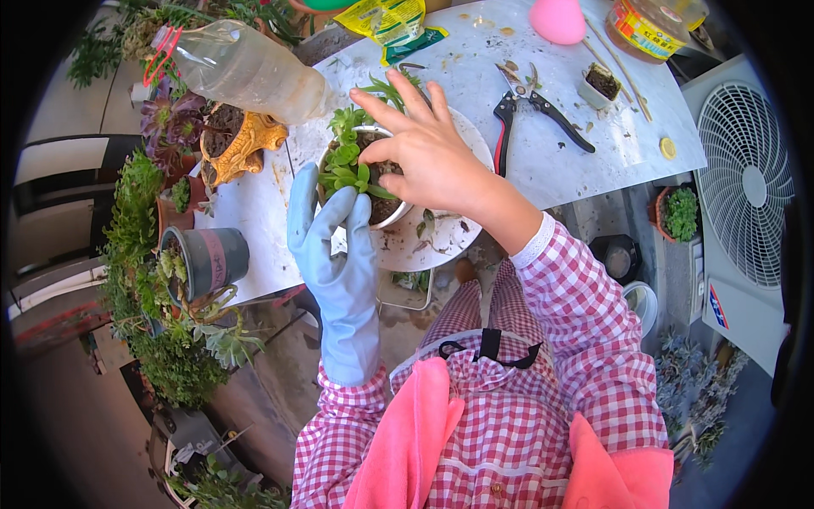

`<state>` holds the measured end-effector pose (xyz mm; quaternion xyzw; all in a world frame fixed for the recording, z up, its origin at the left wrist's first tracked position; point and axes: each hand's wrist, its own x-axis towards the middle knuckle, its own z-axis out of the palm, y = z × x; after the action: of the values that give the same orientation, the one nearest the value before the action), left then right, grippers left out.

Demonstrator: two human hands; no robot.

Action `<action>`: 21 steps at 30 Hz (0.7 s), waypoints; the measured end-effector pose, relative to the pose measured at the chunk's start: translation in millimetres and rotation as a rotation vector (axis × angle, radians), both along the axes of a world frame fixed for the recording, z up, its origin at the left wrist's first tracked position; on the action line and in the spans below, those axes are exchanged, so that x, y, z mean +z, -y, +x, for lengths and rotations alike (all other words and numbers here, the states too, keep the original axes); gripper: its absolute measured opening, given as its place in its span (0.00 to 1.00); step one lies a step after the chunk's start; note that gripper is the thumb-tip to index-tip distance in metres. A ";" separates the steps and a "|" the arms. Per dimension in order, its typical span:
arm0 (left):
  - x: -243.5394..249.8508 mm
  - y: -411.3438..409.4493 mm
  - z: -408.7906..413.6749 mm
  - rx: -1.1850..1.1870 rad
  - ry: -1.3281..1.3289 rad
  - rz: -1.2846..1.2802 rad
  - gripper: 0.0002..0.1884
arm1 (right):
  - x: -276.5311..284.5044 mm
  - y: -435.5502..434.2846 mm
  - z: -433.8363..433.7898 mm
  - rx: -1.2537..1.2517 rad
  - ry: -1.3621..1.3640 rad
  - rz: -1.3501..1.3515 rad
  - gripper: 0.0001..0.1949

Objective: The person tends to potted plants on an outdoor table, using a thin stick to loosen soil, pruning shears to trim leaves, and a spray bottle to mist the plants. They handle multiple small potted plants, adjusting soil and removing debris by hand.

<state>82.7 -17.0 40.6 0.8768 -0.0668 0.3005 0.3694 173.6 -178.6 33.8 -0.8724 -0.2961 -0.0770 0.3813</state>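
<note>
Succulent plants [346, 159] with green leaves stand in soil in a round white pot [395, 219], on a white disc [467, 238] strewn with soil and leaf bits. My left hand [340, 254], in a light blue rubber glove, has its fingertips at the pot's near left side, by the low leaves; whether it grips the rim is hard to tell. Bare, my right hand [423, 149] reaches over the pot, thumb and index finger down near the soil and leaves, the other fingers spread. Its fingertips partly cover the plants, so any hold on a leaf cannot be told.
Pruning shears [523, 94] lie splayed on the white table [610, 172], near a small pot of soil [599, 86]. A large plastic bottle [248, 67], an ornate orange pot [245, 149] and a grey pot [219, 257] stand left. Behind are a yellow-green packet [388, 22] and a lidded jar [648, 28].
</note>
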 end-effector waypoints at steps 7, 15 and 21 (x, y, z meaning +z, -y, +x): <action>-4.2 -3.2 1.1 -0.013 0.009 -0.003 0.13 | -1.5 -2.2 4.2 0.004 0.090 0.008 0.09; -5.2 -0.3 -0.1 0.030 -0.011 0.001 0.12 | 6.0 -0.4 -2.4 0.049 0.110 0.051 0.05; -3.6 2.3 -0.9 0.059 -0.035 -0.028 0.11 | 4.7 -4.9 -11.2 0.009 0.080 0.062 0.05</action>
<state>81.7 -19.3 37.0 0.8782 -0.0303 0.2966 0.3739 162.4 -173.6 38.5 -0.8550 -0.3125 -0.1191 0.3963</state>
